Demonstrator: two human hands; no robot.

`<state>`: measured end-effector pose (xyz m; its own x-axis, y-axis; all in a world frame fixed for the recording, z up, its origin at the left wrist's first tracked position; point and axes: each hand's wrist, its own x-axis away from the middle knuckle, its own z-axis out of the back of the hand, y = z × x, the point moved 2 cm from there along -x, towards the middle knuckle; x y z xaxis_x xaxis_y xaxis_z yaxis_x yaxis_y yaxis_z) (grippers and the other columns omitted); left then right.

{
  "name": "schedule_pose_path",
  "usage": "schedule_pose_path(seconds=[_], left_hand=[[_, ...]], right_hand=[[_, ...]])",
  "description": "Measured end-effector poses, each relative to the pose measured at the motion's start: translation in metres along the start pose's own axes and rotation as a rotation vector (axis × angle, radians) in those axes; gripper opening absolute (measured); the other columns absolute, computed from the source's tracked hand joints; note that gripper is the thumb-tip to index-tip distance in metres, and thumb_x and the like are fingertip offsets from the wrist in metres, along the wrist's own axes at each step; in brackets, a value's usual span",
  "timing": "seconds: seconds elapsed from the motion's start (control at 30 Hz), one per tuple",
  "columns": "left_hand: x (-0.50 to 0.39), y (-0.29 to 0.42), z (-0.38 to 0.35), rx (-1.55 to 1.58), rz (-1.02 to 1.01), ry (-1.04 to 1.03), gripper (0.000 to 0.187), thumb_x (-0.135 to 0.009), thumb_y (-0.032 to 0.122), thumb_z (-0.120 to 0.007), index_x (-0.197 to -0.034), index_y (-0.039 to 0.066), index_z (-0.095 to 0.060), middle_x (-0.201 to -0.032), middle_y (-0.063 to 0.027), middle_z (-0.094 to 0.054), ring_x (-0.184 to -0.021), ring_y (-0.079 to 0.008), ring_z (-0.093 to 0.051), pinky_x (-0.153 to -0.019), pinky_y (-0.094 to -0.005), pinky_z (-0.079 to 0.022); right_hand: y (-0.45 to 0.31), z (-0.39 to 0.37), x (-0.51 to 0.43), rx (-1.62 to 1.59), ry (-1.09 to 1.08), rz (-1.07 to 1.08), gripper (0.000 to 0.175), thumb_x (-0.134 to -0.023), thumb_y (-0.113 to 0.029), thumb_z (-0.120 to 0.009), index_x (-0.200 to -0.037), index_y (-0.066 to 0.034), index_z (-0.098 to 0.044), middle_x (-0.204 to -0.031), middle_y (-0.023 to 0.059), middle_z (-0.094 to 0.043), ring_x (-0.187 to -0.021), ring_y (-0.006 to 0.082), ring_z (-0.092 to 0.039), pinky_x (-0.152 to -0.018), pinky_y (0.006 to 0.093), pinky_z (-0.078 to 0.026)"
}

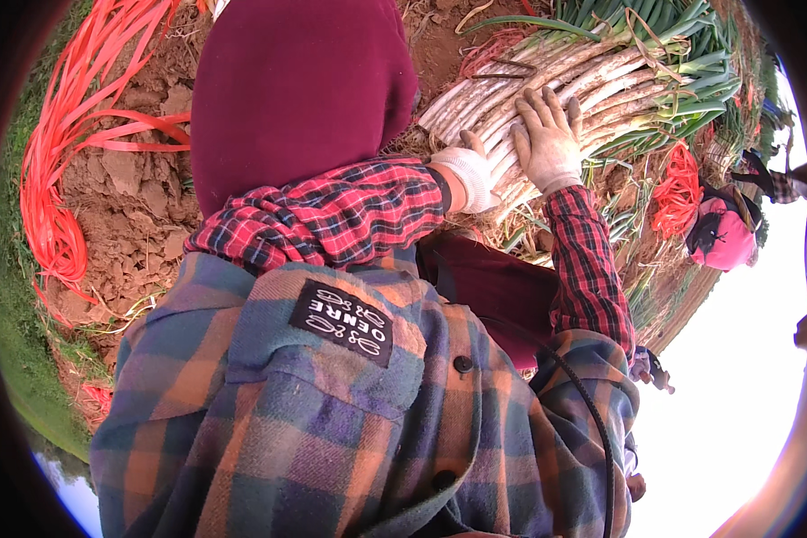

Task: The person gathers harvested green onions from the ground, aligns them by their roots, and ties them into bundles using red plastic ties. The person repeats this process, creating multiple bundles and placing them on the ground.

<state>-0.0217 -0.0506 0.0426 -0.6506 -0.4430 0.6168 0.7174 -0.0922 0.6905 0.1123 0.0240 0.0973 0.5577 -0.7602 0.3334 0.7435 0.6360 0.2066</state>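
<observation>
Large bunching onions (pixel 605 81), with long white stalks and green leaves, lie in a heap on the soil. My right hand (pixel 550 144), in a soiled pale glove, rests palm down across the stalks with its fingers apart. At the near side of the heap is my left hand (pixel 469 176), in a white knit-cuffed glove. It touches the stalks, but most of its fingers are hidden, so its grip cannot be made out. A thin, bent, rusty metal rod (pixel 508 69) lies over the stalks beyond my hands.
Red plastic strips (pixel 54 222) hang in a long bunch at the left, over cloddy soil (pixel 131 175). Another red tangle (pixel 676 188) lies right of the onions, near a person in pink (pixel 723 232). My maroon-trousered knee (pixel 296 87) rises beside the heap. A black cable (pixel 588 403) crosses my shirt.
</observation>
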Motion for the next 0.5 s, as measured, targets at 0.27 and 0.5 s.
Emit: schedule_pose_path(seconds=[0.27, 0.5], left_hand=[[-0.016, -0.012, -0.004, 0.197, 0.203, 0.148, 0.137, -0.078, 0.073, -0.074, -0.148, -0.026, -0.009, -0.121, -0.0399, -0.063, -0.112, -0.0431, -0.068, -0.096, -0.0435, -0.054], [-0.018, -0.019, 0.006, 0.304, 0.306, -0.059, 0.139, -0.080, 0.078, -0.068, -0.157, -0.012, 0.005, -0.154, -0.0372, -0.038, -0.142, -0.0463, -0.044, -0.118, -0.0533, -0.035]], right_hand=[[0.007, -0.014, -0.012, -0.067, 0.102, 0.025, 0.040, -0.098, -0.035, -0.056, -0.129, -0.0131, -0.069, -0.144, 0.0047, -0.060, -0.146, 0.0258, -0.042, -0.125, 0.0561, -0.016], [0.006, -0.024, -0.020, -0.061, 0.106, -0.001, 0.037, -0.100, -0.034, -0.054, -0.126, -0.0129, -0.069, -0.144, 0.0055, -0.059, -0.145, 0.0262, -0.042, -0.125, 0.0561, -0.018]])
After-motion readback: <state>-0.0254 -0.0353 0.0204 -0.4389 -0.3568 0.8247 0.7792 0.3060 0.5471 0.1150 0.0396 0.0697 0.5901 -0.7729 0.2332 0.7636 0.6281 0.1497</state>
